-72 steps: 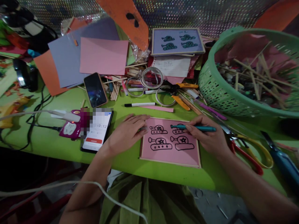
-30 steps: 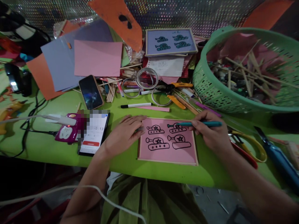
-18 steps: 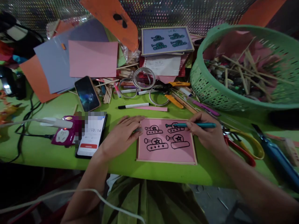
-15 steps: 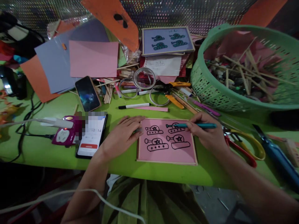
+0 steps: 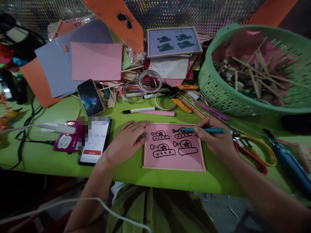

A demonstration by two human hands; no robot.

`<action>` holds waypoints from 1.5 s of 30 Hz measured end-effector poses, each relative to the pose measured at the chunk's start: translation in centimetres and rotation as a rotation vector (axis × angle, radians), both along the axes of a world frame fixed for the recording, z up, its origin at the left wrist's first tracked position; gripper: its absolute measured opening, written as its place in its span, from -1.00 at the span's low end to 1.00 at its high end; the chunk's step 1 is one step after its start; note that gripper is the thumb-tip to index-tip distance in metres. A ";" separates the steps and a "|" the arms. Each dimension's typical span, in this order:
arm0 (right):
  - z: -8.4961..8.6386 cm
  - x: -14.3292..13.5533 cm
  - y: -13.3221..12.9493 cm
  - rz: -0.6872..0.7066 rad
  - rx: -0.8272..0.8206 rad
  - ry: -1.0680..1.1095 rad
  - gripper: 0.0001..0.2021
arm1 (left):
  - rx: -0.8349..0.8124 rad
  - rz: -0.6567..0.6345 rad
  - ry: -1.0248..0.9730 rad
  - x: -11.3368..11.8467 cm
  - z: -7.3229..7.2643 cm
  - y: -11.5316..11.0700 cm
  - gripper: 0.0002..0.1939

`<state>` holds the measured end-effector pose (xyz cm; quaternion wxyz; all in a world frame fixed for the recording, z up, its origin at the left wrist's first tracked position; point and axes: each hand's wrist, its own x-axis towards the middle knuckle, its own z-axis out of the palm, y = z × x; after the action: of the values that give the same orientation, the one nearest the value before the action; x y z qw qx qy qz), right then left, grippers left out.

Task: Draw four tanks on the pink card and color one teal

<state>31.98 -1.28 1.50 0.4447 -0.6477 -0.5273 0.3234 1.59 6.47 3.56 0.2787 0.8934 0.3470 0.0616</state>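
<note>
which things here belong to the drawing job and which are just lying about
In use:
teal marker, in the right hand
pink framed card, left hand at its edge

Apparently just lying about:
black-capped white marker
scissors
green basket

- Card (image 5: 173, 163): pink, black-outlined tanks (image 5: 164, 148) with stars, one barrel (image 5: 176, 131) teal
- Pen (image 5: 211, 130): teal
- Tabletop (image 5: 123, 171): lime green
- Basket (image 5: 224, 100), far right corner: pale green, slotted pattern
- Scissors (image 5: 271, 150), right edge: red-and-yellow handled
- Marker (image 5: 139, 110): white and black

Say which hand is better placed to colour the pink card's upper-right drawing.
Probably the right hand: it grips the teal pen, tip at that drawing. The left hand rests at the pink card's left edge.
</note>
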 end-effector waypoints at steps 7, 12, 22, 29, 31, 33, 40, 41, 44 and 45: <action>0.1 -0.1 0.0 0.001 0.002 0.007 -0.78 | 0.007 -0.006 0.006 -0.1 0.1 0.0 -0.78; 0.2 0.0 0.1 -0.002 0.007 -0.016 -0.80 | 0.002 0.004 0.011 0.0 0.1 -0.1 -0.76; -0.4 0.2 -0.1 0.001 0.013 -0.037 -0.84 | 0.000 0.004 0.007 0.0 0.1 0.0 -0.75; 0.0 0.2 0.1 -0.044 0.013 -0.007 -0.85 | 0.004 0.001 0.006 -0.1 0.0 0.0 -0.79; 0.1 0.2 0.1 -0.046 0.016 0.006 -0.85 | 0.006 0.001 0.005 -0.1 0.0 0.0 -0.80; 0.0 0.2 0.0 -0.040 0.016 0.005 -0.85 | 0.010 -0.001 0.005 -0.1 0.0 0.0 -0.80; -0.3 0.2 0.0 -0.022 0.024 -0.032 -0.84 | 0.009 -0.005 0.001 0.0 0.0 0.0 -0.78; -0.3 0.2 0.0 -0.022 0.030 -0.035 -0.84 | 0.008 -0.003 0.004 0.0 0.0 0.0 -0.78; -0.5 0.3 0.0 -0.037 0.045 -0.041 -0.84 | 0.002 0.002 0.016 0.0 0.0 0.0 -0.78; -0.5 0.3 0.0 -0.036 0.050 -0.039 -0.84 | 0.001 0.004 0.018 0.0 0.0 0.0 -0.78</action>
<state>32.29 -1.29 1.00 0.4562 -0.6521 -0.5319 0.2895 1.59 6.47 3.56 0.2749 0.8933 0.3513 0.0543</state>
